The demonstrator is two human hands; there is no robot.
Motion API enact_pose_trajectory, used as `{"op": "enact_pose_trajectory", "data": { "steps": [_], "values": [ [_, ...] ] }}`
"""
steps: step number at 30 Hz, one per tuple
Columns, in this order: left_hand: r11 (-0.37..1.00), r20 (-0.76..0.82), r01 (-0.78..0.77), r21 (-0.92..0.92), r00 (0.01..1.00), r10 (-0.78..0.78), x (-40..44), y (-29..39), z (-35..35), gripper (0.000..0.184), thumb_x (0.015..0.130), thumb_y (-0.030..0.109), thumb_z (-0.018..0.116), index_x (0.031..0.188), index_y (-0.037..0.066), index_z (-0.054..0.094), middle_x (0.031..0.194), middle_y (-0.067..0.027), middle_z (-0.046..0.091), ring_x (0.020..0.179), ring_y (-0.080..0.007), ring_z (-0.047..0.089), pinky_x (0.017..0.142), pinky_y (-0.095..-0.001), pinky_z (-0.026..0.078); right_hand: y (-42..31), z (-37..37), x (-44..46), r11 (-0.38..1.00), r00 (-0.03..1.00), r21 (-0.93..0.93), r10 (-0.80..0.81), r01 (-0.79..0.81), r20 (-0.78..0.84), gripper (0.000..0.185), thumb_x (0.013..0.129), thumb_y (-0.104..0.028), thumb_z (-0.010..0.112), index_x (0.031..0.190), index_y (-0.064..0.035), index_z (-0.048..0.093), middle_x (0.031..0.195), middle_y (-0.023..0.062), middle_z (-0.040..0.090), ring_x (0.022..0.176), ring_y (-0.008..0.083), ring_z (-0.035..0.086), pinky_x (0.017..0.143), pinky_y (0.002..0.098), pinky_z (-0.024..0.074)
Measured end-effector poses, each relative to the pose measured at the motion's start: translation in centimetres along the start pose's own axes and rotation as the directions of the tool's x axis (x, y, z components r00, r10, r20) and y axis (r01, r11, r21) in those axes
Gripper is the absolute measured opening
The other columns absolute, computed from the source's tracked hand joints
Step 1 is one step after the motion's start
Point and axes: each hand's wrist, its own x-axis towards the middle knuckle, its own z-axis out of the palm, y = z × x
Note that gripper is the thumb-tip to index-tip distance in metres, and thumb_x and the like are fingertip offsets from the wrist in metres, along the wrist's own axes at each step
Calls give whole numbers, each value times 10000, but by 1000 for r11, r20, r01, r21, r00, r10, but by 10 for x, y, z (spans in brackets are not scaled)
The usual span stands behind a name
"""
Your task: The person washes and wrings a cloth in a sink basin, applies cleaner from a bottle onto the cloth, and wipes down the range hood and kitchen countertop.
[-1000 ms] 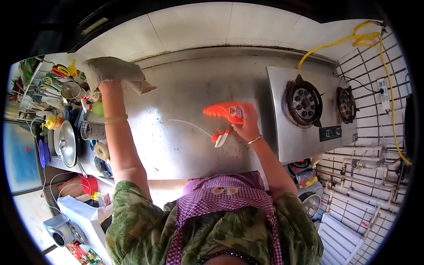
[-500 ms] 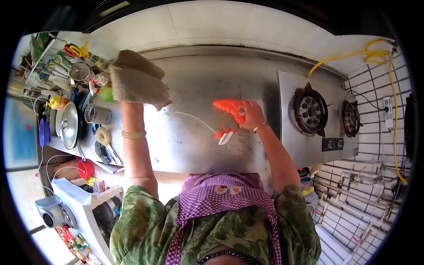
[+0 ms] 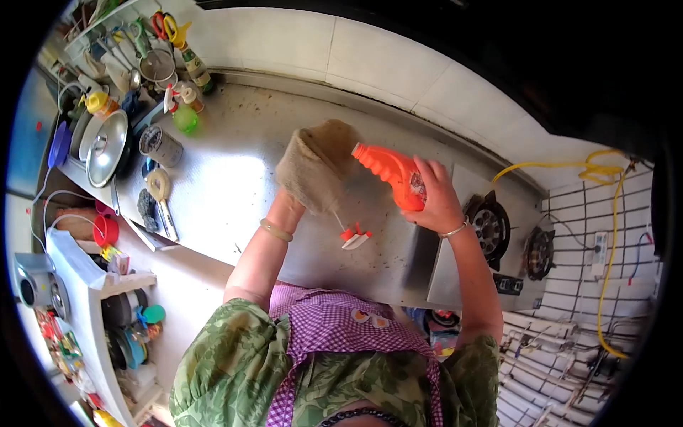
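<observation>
A beige cloth (image 3: 316, 162) covers the fingers of my left hand (image 3: 288, 203), which is over the middle of the steel counter (image 3: 235, 128). To its right, my right hand (image 3: 435, 199) is closed around an orange bottle (image 3: 388, 169). The bottle is tilted, its open neck pointing up and left toward the cloth. A red and white spray head (image 3: 354, 236) lies on the counter below the bottle, its thin tube running up under the cloth. My left fingers are hidden by the cloth.
On the right is a gas stove (image 3: 455, 249) with two burners and a yellow hose (image 3: 548, 165). Along the left stand a metal can (image 3: 161, 146), a green spray bottle (image 3: 185, 119), a lidded pan (image 3: 107, 148) and a brush (image 3: 161, 186). Hanging utensils are at the upper left.
My left hand has moved right with the cloth, close to the bottle. My right hand has lifted the bottle and tipped its neck upward. The view has turned and shifted left.
</observation>
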Motion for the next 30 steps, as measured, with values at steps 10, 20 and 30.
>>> {"op": "enact_pose_trajectory", "data": {
  "steps": [10,20,30],
  "values": [
    [472,192,-213,855,977,94,2,32,20,483,897,109,646,1357,54,509,1341,-98,566,1196,-220,552,1036,-318,440,-36,-42,30,948,990,-294,-101,125,95,1002,491,-165,833,1398,-16,432,1239,164,490,1197,359,470,1033,435,396],
    [405,138,-287,868,923,360,-15,53,45,430,820,177,707,1218,61,594,1145,-104,640,1045,-251,606,882,-342,501,-51,-47,33,944,990,-306,-100,125,97,1001,505,-173,830,1413,-29,433,1257,166,485,1184,360,476,1025,440,403],
    [-173,300,-251,952,668,681,-7,155,123,390,778,258,612,1129,88,603,1085,-126,611,1004,-306,589,838,-388,468,-29,-25,-5,949,984,280,-111,147,-140,1080,547,-309,905,1448,-21,382,1354,206,427,1261,370,454,1074,431,377]
  ]
}}
